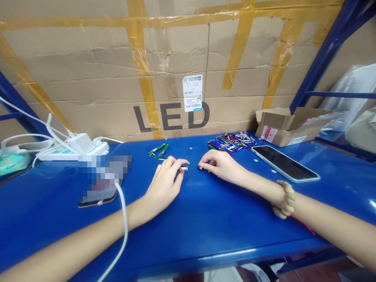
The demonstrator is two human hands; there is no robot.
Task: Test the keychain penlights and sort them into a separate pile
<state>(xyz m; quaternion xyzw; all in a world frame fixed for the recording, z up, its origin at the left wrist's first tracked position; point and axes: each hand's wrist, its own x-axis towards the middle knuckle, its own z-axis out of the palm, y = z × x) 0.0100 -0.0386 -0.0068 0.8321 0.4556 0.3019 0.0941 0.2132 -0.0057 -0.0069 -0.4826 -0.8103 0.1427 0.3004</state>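
My left hand (168, 178) rests low over the blue table, its fingers closed around a small silver cylinder (183, 168) whose end pokes out to the right. Across a short gap, my right hand (219, 163) pinches a tiny dark and silver piece (200, 168) between thumb and fingertips. Just beyond my left hand lie two green penlights with carabiner clips (158, 150). A pile of coloured carabiner penlights (230, 141), in purple, red, green and blue, sits behind my right hand. The exact kind of the two held pieces is too small to make out.
A phone in a pale case (286, 162) lies to the right, before an opened cardboard box (282, 127). At left are another phone (100, 196), a white power strip (73, 152) and a white cable (123, 219) crossing my left forearm. A large carton (96, 86) walls the back.
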